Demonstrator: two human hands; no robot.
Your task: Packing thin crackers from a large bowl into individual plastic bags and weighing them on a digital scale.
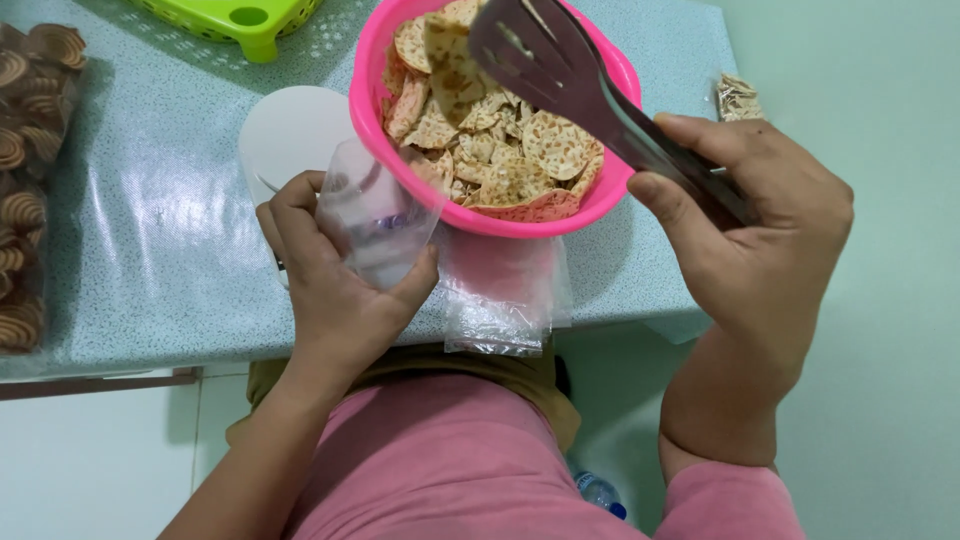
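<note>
At the near edge of the surface (150, 300), the left hand (335, 270) is closed on a small clear plastic bag (375, 215), thumb on one side and fingers curled round the other, holding it upright with its mouth just below the rim of the pink bowl. More clear bags (500, 295) lie flat in a small heap beside that hand, hanging partly over the near edge and tucked under the bowl's base. The right hand (755, 225) is out past the surface's right edge, fingers clamped around the handles of grey metal tongs (565, 70); the tongs' slotted blades reach in over the bowl and pinch a round speckled cracker (450, 60). The pink bowl (370, 120) stands near the middle of the surface, piled with thin, pale crackers (510, 160). A white round lid (290, 130) lies just behind the left hand, touching the bowl's left side. Along the left edge sits a clear pack of brown spiral biscuits (25, 180). At the far edge is a lime green basket (235, 18), and by the far right corner a small packet of crackers (738, 97).
</note>
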